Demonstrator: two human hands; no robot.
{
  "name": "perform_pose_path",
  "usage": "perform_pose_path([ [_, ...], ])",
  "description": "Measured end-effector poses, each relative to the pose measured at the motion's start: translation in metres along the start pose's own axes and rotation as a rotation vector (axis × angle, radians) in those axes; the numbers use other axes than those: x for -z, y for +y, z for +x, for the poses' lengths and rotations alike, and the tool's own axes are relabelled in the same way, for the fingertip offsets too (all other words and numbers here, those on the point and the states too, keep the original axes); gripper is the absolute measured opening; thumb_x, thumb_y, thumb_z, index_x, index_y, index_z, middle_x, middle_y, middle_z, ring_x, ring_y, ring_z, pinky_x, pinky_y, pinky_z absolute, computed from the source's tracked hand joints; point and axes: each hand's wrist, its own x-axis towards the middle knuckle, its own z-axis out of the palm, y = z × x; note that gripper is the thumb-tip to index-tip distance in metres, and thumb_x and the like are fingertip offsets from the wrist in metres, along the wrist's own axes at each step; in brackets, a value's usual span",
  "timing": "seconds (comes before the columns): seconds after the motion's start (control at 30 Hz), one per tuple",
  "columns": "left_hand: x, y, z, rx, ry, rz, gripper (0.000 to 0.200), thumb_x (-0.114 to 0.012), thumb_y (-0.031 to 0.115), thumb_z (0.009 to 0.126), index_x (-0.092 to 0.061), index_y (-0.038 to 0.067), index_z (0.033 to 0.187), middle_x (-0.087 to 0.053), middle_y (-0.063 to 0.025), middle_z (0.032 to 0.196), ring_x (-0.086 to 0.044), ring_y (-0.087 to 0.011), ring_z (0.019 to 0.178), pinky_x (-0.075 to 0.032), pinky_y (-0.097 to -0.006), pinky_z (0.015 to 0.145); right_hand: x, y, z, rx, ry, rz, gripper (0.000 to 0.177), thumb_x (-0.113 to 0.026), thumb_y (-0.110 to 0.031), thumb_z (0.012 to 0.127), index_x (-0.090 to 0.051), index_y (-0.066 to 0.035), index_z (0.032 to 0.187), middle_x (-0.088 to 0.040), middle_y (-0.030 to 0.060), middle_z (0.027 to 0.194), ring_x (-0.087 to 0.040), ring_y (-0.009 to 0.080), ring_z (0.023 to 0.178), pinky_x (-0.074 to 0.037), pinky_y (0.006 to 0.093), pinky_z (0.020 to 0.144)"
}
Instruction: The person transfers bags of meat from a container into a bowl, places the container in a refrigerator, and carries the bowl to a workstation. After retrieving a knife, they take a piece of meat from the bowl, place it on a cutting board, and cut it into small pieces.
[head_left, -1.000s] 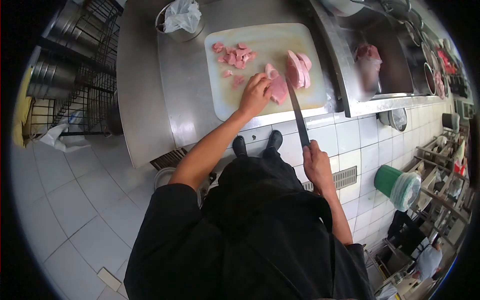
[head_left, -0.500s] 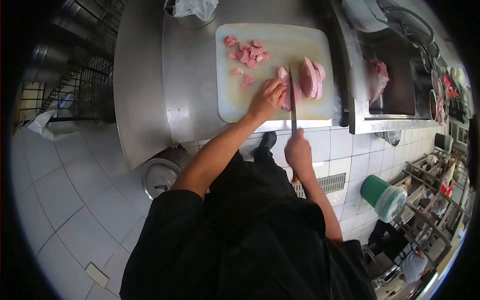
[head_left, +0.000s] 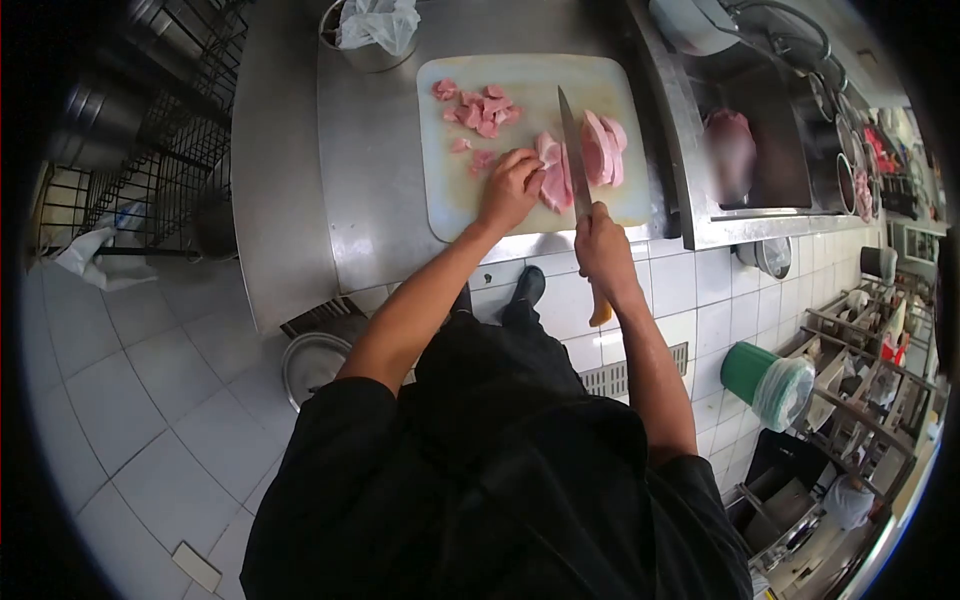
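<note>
A white cutting board (head_left: 530,80) lies on a steel counter (head_left: 370,150). My left hand (head_left: 510,187) presses down on a slab of raw pink meat (head_left: 553,180) near the board's front edge. My right hand (head_left: 600,245) grips a long knife (head_left: 572,150) by its yellow handle; the blade runs across the board between that slab and two thicker slices (head_left: 602,145) to the right. Several small diced pieces (head_left: 478,108) lie at the board's far left.
A metal pot with a plastic bag (head_left: 372,30) stands behind the board. To the right is a sink (head_left: 770,140) holding a bag of meat (head_left: 730,140). A wire rack (head_left: 170,130) stands at left, a lidded pot (head_left: 315,360) on the tiled floor, a green bin (head_left: 775,375) at right.
My right hand has pushed the knife forward, so the blade now reaches far across the board beside the held slab. My left hand stays on the meat.
</note>
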Motion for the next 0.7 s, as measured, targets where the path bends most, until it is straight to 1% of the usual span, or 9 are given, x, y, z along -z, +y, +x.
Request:
perform_pose_path([
  [0.03,0.001,-0.006,0.001,-0.027,-0.028,0.015,0.016,-0.069,0.010,0.083,-0.070,0.000,0.095,-0.066,-0.0116,0.103,-0.063,-0.0306,0.097,-0.051,-0.0397,0.085,0.006,-0.011,-0.012,-0.065,-0.044,0.017,0.020,-0.046,-0.017,0.097,-0.046,0.002,0.101,-0.063,0.0356,0.076,-0.061,0.0552,0.079,-0.048,0.0615,0.074],
  [0.13,0.002,-0.006,0.005,-0.021,0.012,0.026,0.013,-0.070,0.010,0.081,-0.068,0.001,0.089,-0.064,-0.0114,0.099,-0.062,-0.0322,0.094,-0.050,-0.0416,0.084,0.004,-0.010,-0.043,-0.017,0.001,-0.105,0.020,-0.048,-0.017,0.096,-0.046,0.002,0.099,-0.062,0.0349,0.075,-0.062,0.0537,0.076,-0.048,0.0612,0.071],
  [0.17,0.000,-0.008,0.005,-0.034,-0.002,0.031,0.013,-0.069,0.011,0.080,-0.068,0.001,0.090,-0.064,-0.0112,0.100,-0.062,-0.0321,0.095,-0.050,-0.0416,0.084,-0.001,-0.003,-0.049,-0.010,-0.012,-0.108,0.018,-0.048,-0.015,0.096,-0.045,0.002,0.097,-0.062,0.0339,0.073,-0.061,0.0534,0.073,-0.048,0.0610,0.068],
  [0.3,-0.010,-0.010,0.003,-0.069,-0.042,0.063,0.016,-0.071,0.012,0.081,-0.069,0.003,0.094,-0.063,-0.0109,0.106,-0.062,-0.0308,0.099,-0.050,-0.0402,0.086,-0.006,0.004,-0.067,-0.040,-0.042,-0.132,0.015,-0.047,-0.013,0.097,-0.045,0.002,0.095,-0.062,0.0329,0.071,-0.061,0.0525,0.070,-0.048,0.0599,0.065],
  [0.47,-0.013,-0.008,0.002,-0.068,-0.047,0.103,0.018,-0.070,0.012,0.081,-0.068,0.004,0.097,-0.062,-0.0114,0.111,-0.061,-0.0307,0.103,-0.050,-0.0392,0.089,-0.006,0.013,-0.077,-0.061,-0.056,-0.164,0.015,-0.047,-0.013,0.096,-0.044,0.002,0.095,-0.061,0.0328,0.070,-0.061,0.0524,0.069,-0.049,0.0597,0.065],
  [0.6,-0.012,-0.008,0.000,-0.074,-0.048,0.125,0.019,-0.070,0.012,0.082,-0.067,0.003,0.098,-0.062,-0.0118,0.112,-0.061,-0.0310,0.105,-0.050,-0.0395,0.090,-0.019,0.019,-0.065,-0.026,-0.050,-0.174,0.014,-0.047,-0.010,0.094,-0.043,0.003,0.094,-0.061,0.0333,0.070,-0.062,0.0524,0.069,-0.049,0.0598,0.064],
  [0.67,-0.012,-0.008,0.002,-0.076,-0.056,0.123,0.019,-0.069,0.012,0.082,-0.067,0.003,0.098,-0.062,-0.0119,0.112,-0.061,-0.0309,0.106,-0.050,-0.0398,0.091,-0.036,0.025,-0.040,0.074,-0.015,-0.123,0.021,-0.047,-0.013,0.095,-0.043,0.007,0.102,-0.060,0.0354,0.070,-0.061,0.0540,0.071,-0.049,0.0610,0.064],
  [0.7,-0.011,-0.006,0.001,-0.071,-0.064,0.120,0.019,-0.069,0.012,0.082,-0.067,0.002,0.098,-0.062,-0.0119,0.113,-0.061,-0.0308,0.106,-0.050,-0.0398,0.091,-0.044,0.027,-0.024,0.060,-0.010,-0.148,0.021,-0.047,-0.013,0.094,-0.043,0.006,0.101,-0.061,0.0348,0.071,-0.062,0.0533,0.070,-0.050,0.0602,0.064],
])
